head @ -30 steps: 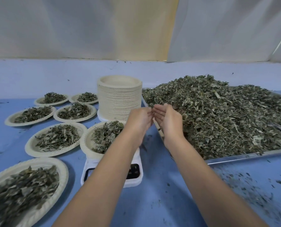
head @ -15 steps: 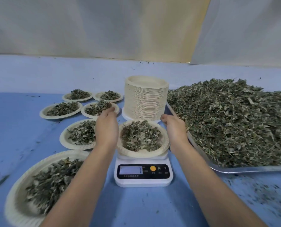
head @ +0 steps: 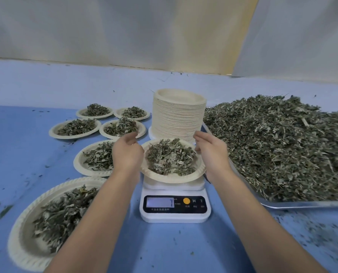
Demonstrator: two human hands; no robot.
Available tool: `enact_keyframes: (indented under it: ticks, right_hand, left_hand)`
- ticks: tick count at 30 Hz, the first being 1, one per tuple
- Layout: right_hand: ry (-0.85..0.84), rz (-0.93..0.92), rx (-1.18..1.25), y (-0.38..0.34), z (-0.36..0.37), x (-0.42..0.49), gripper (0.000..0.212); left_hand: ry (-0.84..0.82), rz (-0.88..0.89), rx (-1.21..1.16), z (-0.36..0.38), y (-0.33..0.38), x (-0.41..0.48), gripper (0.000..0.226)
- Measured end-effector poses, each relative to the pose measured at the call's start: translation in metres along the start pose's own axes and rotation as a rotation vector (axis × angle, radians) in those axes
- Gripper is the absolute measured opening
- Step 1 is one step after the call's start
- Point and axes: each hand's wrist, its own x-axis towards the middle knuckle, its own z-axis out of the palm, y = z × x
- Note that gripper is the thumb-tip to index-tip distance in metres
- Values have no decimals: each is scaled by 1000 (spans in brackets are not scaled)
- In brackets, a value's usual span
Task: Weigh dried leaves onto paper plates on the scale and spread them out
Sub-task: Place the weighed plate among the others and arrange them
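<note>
A white digital scale (head: 175, 207) stands on the blue table, its display lit. On it sits a paper plate (head: 172, 179) holding a mound of dried leaves (head: 171, 157). My left hand (head: 126, 152) hovers at the plate's left rim, fingers loosely curved, with nothing in it. At the right rim is my right hand (head: 211, 152), fingers relaxed and pointing away from me, also holding nothing. Whether either hand touches the rim I cannot tell.
A tall stack of empty paper plates (head: 179, 115) stands just behind the scale. A metal tray (head: 302, 204) heaped with dried leaves (head: 282, 146) fills the right side. Several filled plates (head: 97, 157) lie to the left, the nearest plate (head: 26, 243) at the front left.
My hands were together at the tray's edge a second ago. They have parted and come to either side of the plate on the scale, and the view has swung left.
</note>
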Motion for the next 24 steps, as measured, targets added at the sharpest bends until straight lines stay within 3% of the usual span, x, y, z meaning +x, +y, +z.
enact_keyframes:
  ticks: [4, 9, 15, 19, 24]
  right_hand:
    - [-47, 0, 49, -6, 7, -3, 57]
    - [-47, 21, 182, -10, 39, -3, 54]
    - [55, -15, 192, -9, 102, -1, 45]
    - [76, -82, 176, -7, 148, -8, 53]
    - [-142, -147, -21, -1, 191, -20, 47]
  left_hand:
    - [6, -112, -157, -13, 3, 16, 48]
    - [-6, -153, -290, -40, 18, 38, 51]
    - [-6, -235, -292, -87, 28, 55, 20]
    - [58, -251, -160, -125, 24, 64, 5]
    - [155, -224, -139, -169, 15, 74, 15]
